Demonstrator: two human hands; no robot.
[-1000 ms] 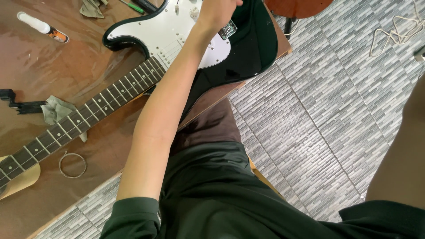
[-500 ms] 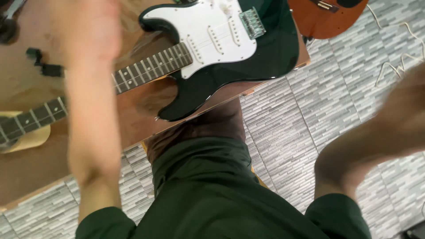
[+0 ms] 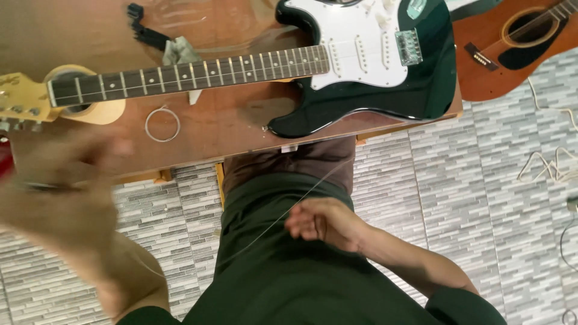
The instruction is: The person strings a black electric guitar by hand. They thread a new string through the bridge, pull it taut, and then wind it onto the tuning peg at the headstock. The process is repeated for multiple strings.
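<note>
— Two hands logged. Right hand (image 3: 328, 224): recorded low over dark green clothing, fingers curled shut, thin string (image 3: 274, 224) caught at fingertips.

— Course of string?

— Ran slanting from just below table (image 3: 229, 120) edge, down past fingertips, toward lower left. Very fine; lost against clothing further on.

— Left hand?

— Left hand (image 3: 60, 180): entered at left of view, below table edge, smeared by motion. Wide or closed: could not be told. Well apart from right hand.

— Main item?

— Electric guitar (image 3: 421, 84): dark glossy body, white pickguard, laid flat on brown table above both hands. Neck stretched leftward; pale headstock (image 3: 18, 96) propped on tape roll (image 3: 90, 111). Touched by neither hand.

— Sundries on table?

— Coiled string ring (image 3: 146, 124), just below neck. Crumpled grey cloth (image 3: 179, 51), tucked behind neck. Black tool (image 3: 144, 33), beside cloth, kind unclear.

— Off table?

— Acoustic guitar (image 3: 512, 66), brown, at upper right, just beside electric body. White cord (image 3: 551, 165), loose on grey tiled floor (image 3: 469, 198).
</note>
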